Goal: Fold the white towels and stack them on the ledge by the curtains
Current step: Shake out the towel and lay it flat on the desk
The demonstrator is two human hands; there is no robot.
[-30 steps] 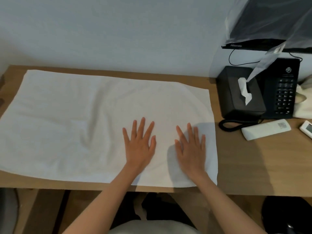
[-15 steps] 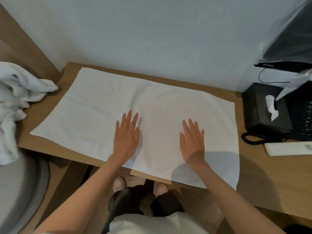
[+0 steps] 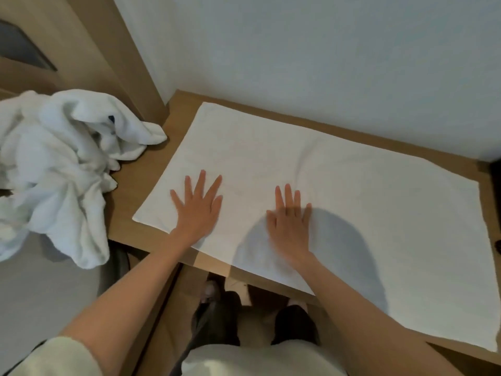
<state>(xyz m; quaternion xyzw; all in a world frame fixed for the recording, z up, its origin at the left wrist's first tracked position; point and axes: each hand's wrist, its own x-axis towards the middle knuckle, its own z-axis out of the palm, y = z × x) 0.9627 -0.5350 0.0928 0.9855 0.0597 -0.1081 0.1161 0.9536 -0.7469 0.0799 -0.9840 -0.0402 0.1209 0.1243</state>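
This looks like a hotel room or similar lodging, though the view does not settle it. A wood-veneer counter [image 3: 137, 191] runs flush along a plain white wall [image 3: 298, 63], with a matching wood panel [image 3: 95, 50] at its left end, all in one fitted style. One plain white towel [image 3: 366, 202] lies spread flat on the counter. A crumpled heap [image 3: 54, 158] of the same white towels sits beside it on a grey seat [image 3: 40, 289].
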